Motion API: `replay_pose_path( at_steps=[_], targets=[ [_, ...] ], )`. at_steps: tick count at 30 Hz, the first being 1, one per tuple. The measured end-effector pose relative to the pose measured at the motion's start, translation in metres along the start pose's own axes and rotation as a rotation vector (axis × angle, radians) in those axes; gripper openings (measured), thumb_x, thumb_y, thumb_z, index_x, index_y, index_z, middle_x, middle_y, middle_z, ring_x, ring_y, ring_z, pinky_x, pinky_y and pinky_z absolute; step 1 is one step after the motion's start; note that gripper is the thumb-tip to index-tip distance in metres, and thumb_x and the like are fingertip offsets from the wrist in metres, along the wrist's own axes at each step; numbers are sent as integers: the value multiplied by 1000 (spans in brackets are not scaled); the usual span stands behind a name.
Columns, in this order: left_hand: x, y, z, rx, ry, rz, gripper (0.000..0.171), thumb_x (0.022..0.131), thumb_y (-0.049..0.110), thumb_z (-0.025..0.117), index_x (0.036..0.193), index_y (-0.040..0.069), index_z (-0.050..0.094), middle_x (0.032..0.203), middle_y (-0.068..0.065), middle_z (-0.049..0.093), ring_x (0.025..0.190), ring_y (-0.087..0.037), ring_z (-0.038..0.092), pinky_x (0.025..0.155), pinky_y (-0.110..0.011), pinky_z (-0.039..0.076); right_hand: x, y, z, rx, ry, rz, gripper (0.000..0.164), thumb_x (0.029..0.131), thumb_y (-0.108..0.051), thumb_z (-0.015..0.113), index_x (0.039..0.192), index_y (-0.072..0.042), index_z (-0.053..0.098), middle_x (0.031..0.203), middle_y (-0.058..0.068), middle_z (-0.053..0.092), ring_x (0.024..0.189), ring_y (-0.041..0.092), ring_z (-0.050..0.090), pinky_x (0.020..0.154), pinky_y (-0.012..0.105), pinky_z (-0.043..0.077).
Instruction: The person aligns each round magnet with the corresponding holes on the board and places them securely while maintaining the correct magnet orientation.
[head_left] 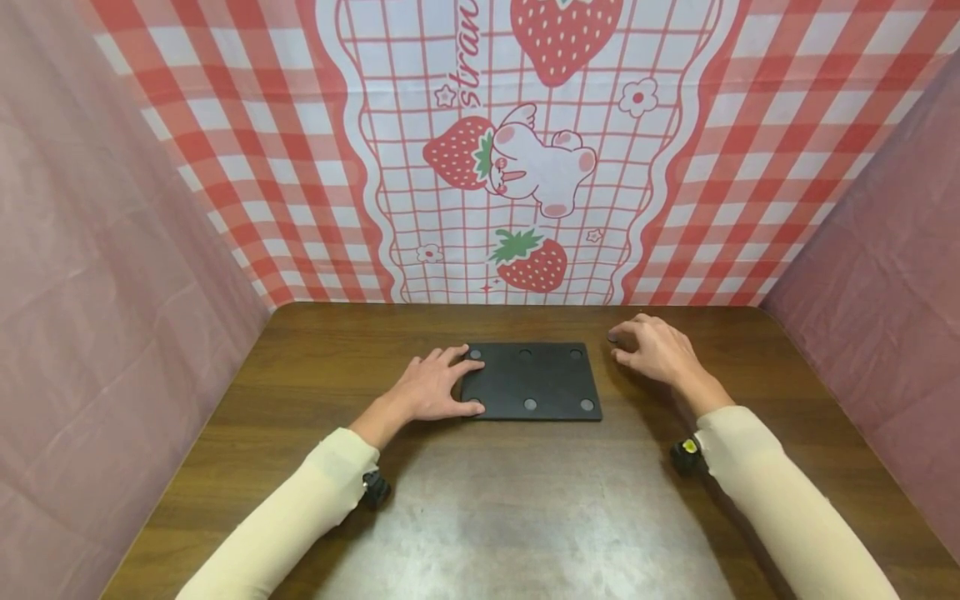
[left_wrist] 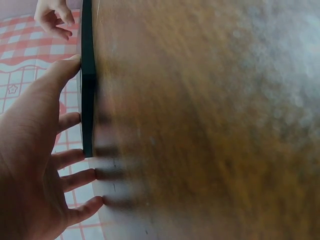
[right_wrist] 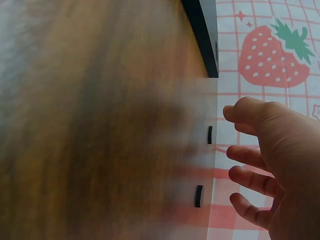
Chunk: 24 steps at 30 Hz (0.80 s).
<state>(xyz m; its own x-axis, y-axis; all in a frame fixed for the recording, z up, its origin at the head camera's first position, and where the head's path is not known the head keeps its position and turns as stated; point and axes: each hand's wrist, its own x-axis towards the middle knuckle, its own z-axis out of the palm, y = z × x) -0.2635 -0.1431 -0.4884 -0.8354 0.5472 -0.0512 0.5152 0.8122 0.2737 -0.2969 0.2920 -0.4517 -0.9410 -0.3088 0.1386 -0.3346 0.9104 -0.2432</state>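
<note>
A flat black rectangular board (head_left: 536, 379) lies on the table, with two rows of round spots along its long sides. Some spots look greyer than others; whether they are recesses or inserts is unclear. My left hand (head_left: 433, 387) rests at the board's left end, fingers spread, the thumb and some fingertips touching it. Right of the board, my right hand (head_left: 656, 348) hovers over the table with its fingers loosely bent and nothing held. Below its fingers, the right wrist view shows one small black disc (right_wrist: 210, 135) and another black disc (right_wrist: 199, 196) on the tabletop.
The brown wooden table (head_left: 495, 508) extends toward me and to both sides. A red-and-white checked cloth (head_left: 285, 150) with strawberry prints hangs behind its far edge. Pink fabric (head_left: 97, 292) hangs at the left, with more at the right.
</note>
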Motion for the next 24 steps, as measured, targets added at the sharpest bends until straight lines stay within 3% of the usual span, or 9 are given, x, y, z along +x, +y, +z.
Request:
replay_pose_path(
  at_steps=[7,24],
  targets=[
    [-8,18,-18,2,-58,-29,84,101,69,71,172,32,48,186,-12,33,166,-44,42,124,-73,42,8,3,2,8,-7,20,41,101,-27,80,138,-10,79,136,23,73,120,44,72,91,68,59],
    [-9,20,-21,22,-54,-46,83,101,70,71,172,34,48,187,-11,33,167,-42,42,123,-71,44,23,6,2,11,-53,63,35,102,-24,78,134,-9,81,131,23,74,109,39,70,91,67,58]
  ],
)
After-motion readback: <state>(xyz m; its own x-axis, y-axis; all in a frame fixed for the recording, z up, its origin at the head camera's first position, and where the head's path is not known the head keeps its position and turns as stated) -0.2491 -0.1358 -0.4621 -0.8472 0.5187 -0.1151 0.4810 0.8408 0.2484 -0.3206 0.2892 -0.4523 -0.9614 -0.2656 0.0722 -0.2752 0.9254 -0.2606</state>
